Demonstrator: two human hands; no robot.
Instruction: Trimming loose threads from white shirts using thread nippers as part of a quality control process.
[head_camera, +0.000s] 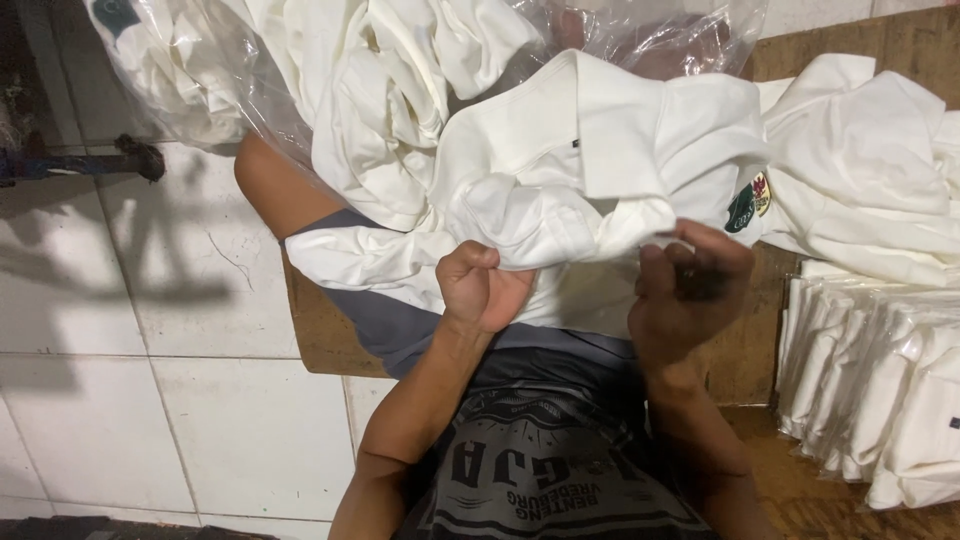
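Left hand (480, 288) is curled in a fist, knuckles up, clamped on the white shirt's (600, 170) lower hem. At three o'clock of it, the right hand (690, 285) pinches the same hem, fingers bent. Bagged shirts (880, 390) are stacked at four o'clock.

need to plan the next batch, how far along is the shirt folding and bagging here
Done: a row of folded white shirts in clear bags stands at the right. In hand: the left hand and right hand grip one white shirt with a small badge, unfolded on the lap. Left: loose white shirts lie on the wooden board, and more fill a big clear plastic bag.
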